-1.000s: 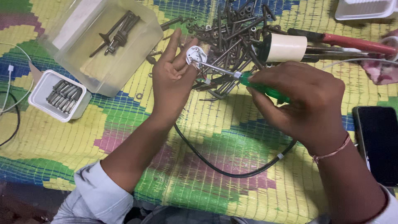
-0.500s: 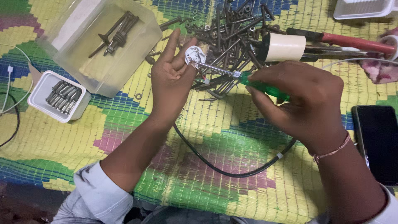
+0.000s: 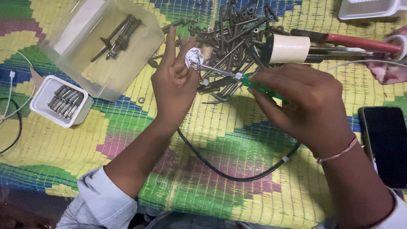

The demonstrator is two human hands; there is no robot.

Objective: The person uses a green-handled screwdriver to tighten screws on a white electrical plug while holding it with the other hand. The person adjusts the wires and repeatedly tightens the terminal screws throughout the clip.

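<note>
A small white round fitting [image 3: 194, 56] was pinched at the fingertips of the left hand [image 3: 174, 87], raised just above the woven mat [image 3: 220, 140] at the near edge of a heap of dark bolts and screws [image 3: 237, 40]. Against its face the metal tip of a green-handled screwdriver [image 3: 237, 77] was pressed, the handle being clamped in the closed right hand [image 3: 303, 106]. A black cable [image 3: 237, 176] was looped beneath both wrists. To the left, a clear plastic tub [image 3: 101, 46] and a small white box of bolts [image 3: 61, 101] were set (well apart from the hands). A roll of pale tape [image 3: 290, 48] stood beside the heap; a dark phone [image 3: 388, 144] lay at the right edge. Bare mat was left between the forearms.
</note>
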